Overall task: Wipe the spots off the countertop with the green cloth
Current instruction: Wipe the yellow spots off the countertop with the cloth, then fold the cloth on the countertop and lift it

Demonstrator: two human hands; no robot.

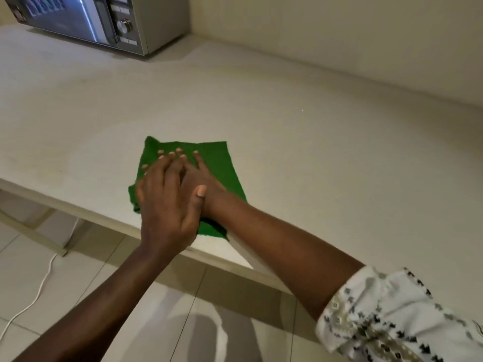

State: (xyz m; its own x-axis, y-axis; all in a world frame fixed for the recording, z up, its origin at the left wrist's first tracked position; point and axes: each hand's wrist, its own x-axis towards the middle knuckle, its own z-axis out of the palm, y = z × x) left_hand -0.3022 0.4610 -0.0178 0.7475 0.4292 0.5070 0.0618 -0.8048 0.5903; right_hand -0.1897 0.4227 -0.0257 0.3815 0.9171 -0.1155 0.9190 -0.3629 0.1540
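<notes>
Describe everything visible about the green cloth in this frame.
The green cloth is a plain, felt-like square, spread nearly flat on the pale countertop near its front edge, with its left and near edges slightly rumpled. Both hands press on it, open and palms down: the left hand lies over the right hand, covering the cloth's middle.

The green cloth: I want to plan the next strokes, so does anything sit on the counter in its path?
Nothing visible does. The green cloth lies under both hands on bare countertop; only the microwave stands far back left.
</notes>
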